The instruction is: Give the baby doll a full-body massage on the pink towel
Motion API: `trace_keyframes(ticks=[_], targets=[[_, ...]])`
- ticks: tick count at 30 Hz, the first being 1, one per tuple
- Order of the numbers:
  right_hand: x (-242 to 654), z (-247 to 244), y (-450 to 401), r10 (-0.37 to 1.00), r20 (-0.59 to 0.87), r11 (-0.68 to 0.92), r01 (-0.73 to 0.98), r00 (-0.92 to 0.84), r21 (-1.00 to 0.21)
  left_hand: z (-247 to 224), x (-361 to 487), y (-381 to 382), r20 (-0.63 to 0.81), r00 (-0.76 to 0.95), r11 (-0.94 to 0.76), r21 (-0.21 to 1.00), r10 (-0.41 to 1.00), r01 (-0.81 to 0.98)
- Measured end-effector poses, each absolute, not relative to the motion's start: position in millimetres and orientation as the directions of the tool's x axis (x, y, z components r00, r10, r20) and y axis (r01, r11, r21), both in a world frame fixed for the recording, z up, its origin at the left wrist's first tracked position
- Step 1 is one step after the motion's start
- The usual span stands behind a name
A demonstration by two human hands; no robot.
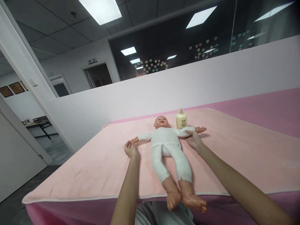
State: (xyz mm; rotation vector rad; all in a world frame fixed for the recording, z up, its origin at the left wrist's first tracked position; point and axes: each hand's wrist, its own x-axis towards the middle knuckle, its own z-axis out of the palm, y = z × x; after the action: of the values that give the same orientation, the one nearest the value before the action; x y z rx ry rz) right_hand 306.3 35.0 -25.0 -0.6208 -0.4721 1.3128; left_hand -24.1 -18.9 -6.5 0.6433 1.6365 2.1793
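A baby doll with a white cloth body lies on its back, arms stretched out to both sides. Its head is toward the wall and its feet hang over the near edge of the bed. My left hand is closed around the doll's hand on the left side. On the other side, my right hand grips the doll's white sleeve near the forearm, thumb on top and fingers partly hidden beneath. Just behind that arm stands a pale yellow pump bottle, upright and close to the doll's head.
A pink towel with a white hem covers the bed and reaches its front edge. Behind it rises a low white wall with a dark window above. A door stands at the far left.
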Motion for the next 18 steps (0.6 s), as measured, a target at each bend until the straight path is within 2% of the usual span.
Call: trace_keyframes(ticks=[8,13,18], targets=[[306.3,-21.2,36.0,0.981,-0.112,0.049,-0.76,0.16,-0.648,-5.4,-23.4,-17.5,0.109,-0.836,-0.305,0.95,0.537,-0.072],[306.1,-21.3,37.0,0.983,-0.094,0.068,-0.789,0.158,-0.611,-0.6,-21.4,-20.5,0.078,-0.84,-0.312,0.943,0.537,-0.112],[306.2,-21.3,35.9,0.98,-0.105,0.065,-0.775,0.168,-0.628,2.6,-19.1,-23.5,0.082,-0.816,-0.319,0.939,0.572,-0.129]])
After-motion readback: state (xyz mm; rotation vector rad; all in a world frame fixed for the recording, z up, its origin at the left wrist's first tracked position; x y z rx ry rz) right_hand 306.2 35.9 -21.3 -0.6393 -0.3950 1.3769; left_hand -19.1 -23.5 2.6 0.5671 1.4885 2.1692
